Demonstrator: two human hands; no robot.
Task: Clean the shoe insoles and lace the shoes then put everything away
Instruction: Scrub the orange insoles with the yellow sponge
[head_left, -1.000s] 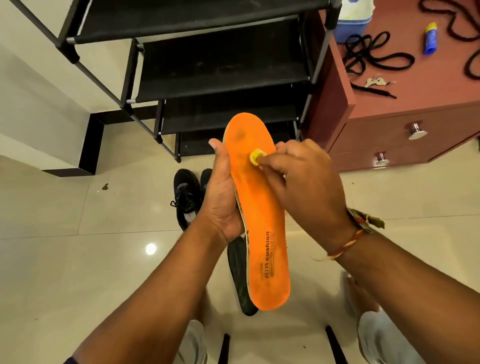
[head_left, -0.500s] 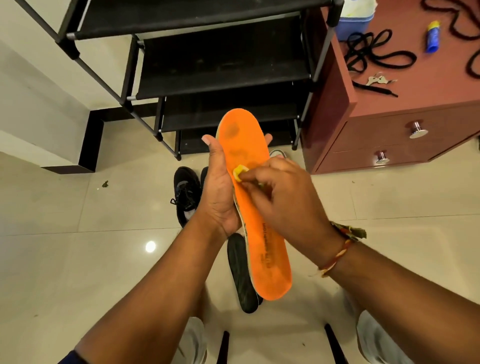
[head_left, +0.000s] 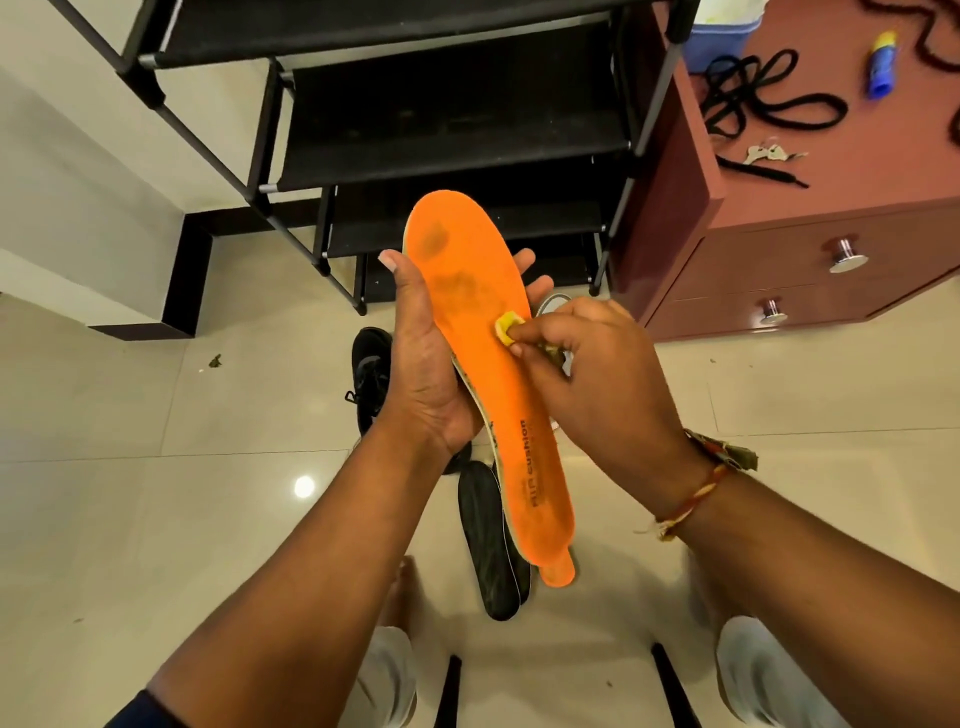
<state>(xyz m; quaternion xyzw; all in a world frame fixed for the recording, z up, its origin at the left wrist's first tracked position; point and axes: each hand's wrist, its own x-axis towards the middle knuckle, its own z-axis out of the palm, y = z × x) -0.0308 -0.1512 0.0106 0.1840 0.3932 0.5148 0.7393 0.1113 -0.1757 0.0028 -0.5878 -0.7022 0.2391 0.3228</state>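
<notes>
My left hand (head_left: 423, 364) holds a long orange insole (head_left: 488, 374) upright in front of me, printed face toward the camera, with dark smudges near its toe end. My right hand (head_left: 587, 384) pinches a small yellow scrubbing piece (head_left: 506, 328) pressed against the insole's middle. Under the insole, a black shoe (head_left: 370, 374) sits on the floor, partly hidden by my left hand. A dark insole (head_left: 488, 545) lies flat on the tiles below it. Black laces (head_left: 763, 98) lie coiled on the red cabinet top.
A black shoe rack (head_left: 441, 124) stands straight ahead. The red-brown cabinet (head_left: 810, 249) with two drawers is to the right, carrying keys (head_left: 769, 153), a blue and yellow tube (head_left: 881, 65) and a blue container (head_left: 722, 31). Glossy beige floor tiles (head_left: 156, 467) spread to the left.
My right hand with the yellow piece has slid along the insole's upper middle, rubbing it. The insole has tilted slightly in my left hand.
</notes>
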